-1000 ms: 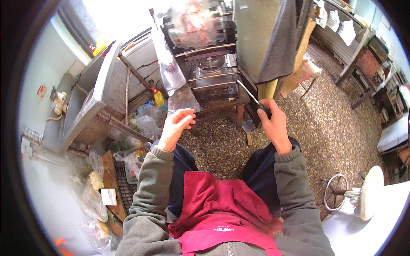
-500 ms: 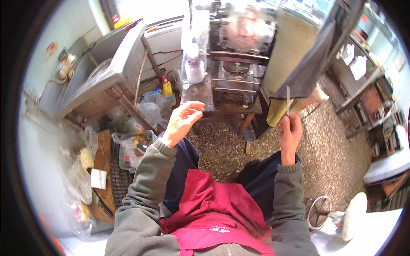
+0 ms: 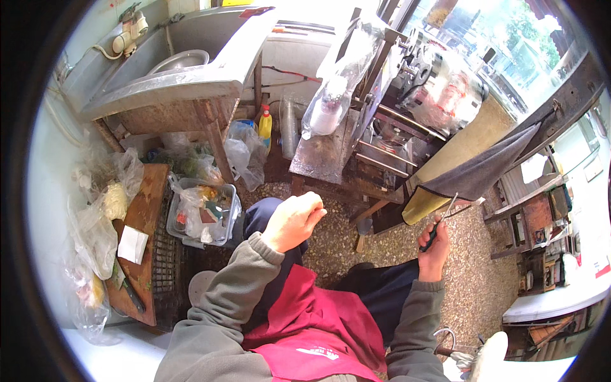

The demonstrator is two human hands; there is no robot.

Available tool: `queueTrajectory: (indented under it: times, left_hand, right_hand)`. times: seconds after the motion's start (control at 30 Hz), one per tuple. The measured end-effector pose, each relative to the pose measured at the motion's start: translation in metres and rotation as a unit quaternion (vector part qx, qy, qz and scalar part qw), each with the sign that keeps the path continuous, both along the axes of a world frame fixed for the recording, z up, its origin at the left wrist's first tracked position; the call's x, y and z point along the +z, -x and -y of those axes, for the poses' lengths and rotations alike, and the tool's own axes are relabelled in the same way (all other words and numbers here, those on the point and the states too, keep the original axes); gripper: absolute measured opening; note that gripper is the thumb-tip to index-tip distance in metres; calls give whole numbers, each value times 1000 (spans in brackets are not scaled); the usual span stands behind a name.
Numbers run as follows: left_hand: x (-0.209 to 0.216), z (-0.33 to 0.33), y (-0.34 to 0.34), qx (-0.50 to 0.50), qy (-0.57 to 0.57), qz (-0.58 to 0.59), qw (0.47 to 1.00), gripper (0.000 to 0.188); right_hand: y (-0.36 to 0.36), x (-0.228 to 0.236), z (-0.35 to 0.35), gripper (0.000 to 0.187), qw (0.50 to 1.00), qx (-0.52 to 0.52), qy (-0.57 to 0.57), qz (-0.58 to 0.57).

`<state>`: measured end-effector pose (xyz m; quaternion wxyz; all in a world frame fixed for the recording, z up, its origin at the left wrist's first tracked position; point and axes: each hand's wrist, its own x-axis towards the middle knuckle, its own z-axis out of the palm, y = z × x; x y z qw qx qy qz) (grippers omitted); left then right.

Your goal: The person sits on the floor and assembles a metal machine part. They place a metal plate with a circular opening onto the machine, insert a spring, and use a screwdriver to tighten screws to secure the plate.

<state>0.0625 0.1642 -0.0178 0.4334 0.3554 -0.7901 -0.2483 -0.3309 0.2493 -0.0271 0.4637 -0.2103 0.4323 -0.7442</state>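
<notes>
My left hand is in front of me above my left knee, its fingers curled in and the thumb pressed against them. Whatever it may hold is hidden. My right hand is wrapped round the black handle of a slim tool with a thin metal shaft or blade pointing up and away; its exact kind does not show. Just beyond that tip hangs a dark grey cloth. A red apron covers my lap.
On the left, a wooden board bears a knife and a white paper. Beside it stands a clear tub of bagged scraps. A grey sink and a low bench with a plastic-covered machine lie ahead.
The view has swung to the right. My left hand has gone from loosely spread fingers to curled ones. The tool in my right hand now shows its black handle.
</notes>
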Motion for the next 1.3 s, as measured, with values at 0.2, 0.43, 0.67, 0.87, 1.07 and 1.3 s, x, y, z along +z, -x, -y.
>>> queueTrajectory:
  times: [0.2, 0.43, 0.67, 0.87, 1.07, 1.3]
  left_hand:
    - [-3, 0, -9, 30, -16, 39, 999, 17]
    - [-6, 6, -2, 16, 1, 118, 993, 23]
    - [3, 4, 25, 14, -54, 161, 985, 53]
    - [3, 3, 45, 13, -82, 141, 986, 52]
    - [-6, 7, 86, -105, -429, -87, 893, 44]
    - [-46, 50, 136, -115, -669, -249, 691, 56]
  right_hand:
    - [-40, 6, 16, 22, 999, 24, -24, -39]
    - [-83, 16, 26, 20, 974, 84, -72, -200]
    - [-73, 17, 18, 28, 898, -70, 4, -434]
    - [-37, 26, 1, 28, 890, -117, 15, -440]
    - [12, 40, -5, 26, 840, -194, 23, -506]
    - [69, 94, 40, 23, 712, -230, -5, -663]
